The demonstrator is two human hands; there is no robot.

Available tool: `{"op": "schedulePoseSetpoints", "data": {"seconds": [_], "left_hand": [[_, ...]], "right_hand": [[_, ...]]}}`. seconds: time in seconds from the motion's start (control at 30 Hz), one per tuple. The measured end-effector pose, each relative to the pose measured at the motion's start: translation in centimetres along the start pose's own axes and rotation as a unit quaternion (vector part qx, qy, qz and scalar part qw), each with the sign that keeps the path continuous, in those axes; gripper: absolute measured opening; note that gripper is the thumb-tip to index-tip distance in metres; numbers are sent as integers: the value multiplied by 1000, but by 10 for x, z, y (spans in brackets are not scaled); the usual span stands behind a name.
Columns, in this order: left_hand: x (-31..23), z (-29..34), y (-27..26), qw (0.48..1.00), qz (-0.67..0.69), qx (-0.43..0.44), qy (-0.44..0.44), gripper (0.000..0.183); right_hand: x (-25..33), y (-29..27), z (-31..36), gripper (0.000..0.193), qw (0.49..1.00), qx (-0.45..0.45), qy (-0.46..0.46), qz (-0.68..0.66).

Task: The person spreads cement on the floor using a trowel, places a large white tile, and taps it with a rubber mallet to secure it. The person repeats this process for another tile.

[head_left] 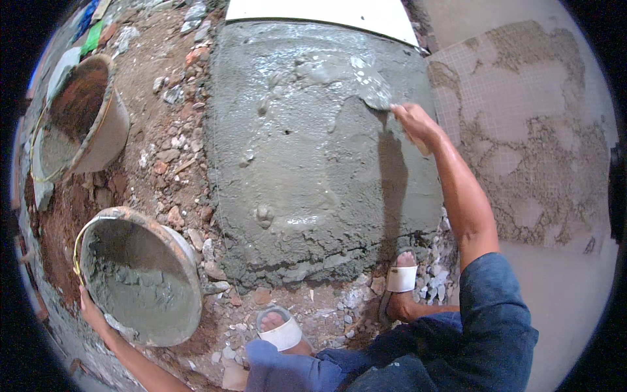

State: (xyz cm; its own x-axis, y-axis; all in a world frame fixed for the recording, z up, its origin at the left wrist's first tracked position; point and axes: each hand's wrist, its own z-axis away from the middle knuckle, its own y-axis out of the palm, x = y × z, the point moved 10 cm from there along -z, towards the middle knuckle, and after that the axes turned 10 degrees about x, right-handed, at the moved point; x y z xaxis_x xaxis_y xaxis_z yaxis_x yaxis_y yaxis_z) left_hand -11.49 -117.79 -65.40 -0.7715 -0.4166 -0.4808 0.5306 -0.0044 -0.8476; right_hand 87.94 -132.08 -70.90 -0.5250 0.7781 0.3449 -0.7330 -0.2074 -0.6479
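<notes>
Head view takes in a broad patch of wet mortar (274, 163), and the step in hand looks like spreading and smoothing it. Doing that well probably calls for long, overlapping strokes from the far end back toward the feet, pressing the small lumps into the dips and firming up the cracked, ragged near edge. Left of the patch, the bucket (130, 243) leans with its mouth toward the person, partly filled with mortar, so it wants steadying. Over the patch's far right part, the trowel (377, 97) is against the wet surface; its blade is best kept nearly flat, leading edge slightly lifted so it does not dig in. The right grip (413, 124) is closed around the trowel's handle; the left grip (93, 315) is at the bucket's rim by the yellow handle (78, 255), but whether its fingers pinch it I cannot tell. Around this, a pale floor (548, 287) spreads on the right, bearing a gridded area (506, 157) smeared with mortar, while brown ground (147, 130) strewn with rubble runs along the left. A white board (313, 10) borders the far end, another bucket (110, 134) stands beyond the first, and sandals (401, 279) rest by the near edge.
</notes>
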Motion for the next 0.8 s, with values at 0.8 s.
{"op": "schedulePoseSetpoints", "data": {"seconds": [0.8], "left_hand": [[15,3,8,997,63,33,-25,59]], "right_hand": [[211,97,27,43,953,-74,-154,249]]}}
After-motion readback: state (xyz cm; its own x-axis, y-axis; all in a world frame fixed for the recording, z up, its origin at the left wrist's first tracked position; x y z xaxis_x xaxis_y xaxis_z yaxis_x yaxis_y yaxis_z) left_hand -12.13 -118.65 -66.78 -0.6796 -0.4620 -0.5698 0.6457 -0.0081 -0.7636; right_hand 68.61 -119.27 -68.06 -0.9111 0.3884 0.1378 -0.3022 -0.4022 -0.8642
